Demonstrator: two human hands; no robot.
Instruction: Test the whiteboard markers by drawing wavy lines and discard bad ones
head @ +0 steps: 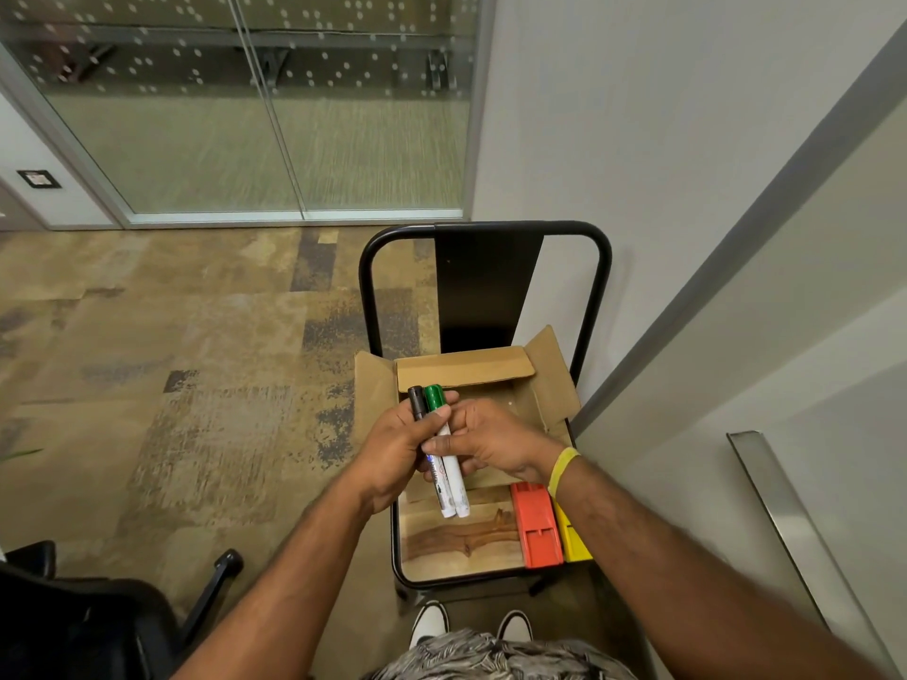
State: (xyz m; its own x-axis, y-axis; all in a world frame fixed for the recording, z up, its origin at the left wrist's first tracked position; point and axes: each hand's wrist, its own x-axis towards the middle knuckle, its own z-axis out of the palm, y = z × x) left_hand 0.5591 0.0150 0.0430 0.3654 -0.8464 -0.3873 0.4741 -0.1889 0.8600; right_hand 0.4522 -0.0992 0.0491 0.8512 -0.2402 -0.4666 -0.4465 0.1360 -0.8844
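Observation:
My left hand (392,451) grips two capped whiteboard markers side by side above an open cardboard box (549,385). One is a green-capped marker (454,476) with a white barrel; the other is a black-capped marker (417,402). My right hand (491,441) meets them from the right, its fingers pinching the green-capped marker's barrel just below the cap. The inside of the box is mostly hidden behind both hands.
The box stands on a small wood-topped side table (456,547) with a black metal frame. A red eraser block (536,525) and a yellow one (574,537) lie at its right edge. A whiteboard tray (785,522) runs along the wall at right; a black chair base (98,611) at lower left.

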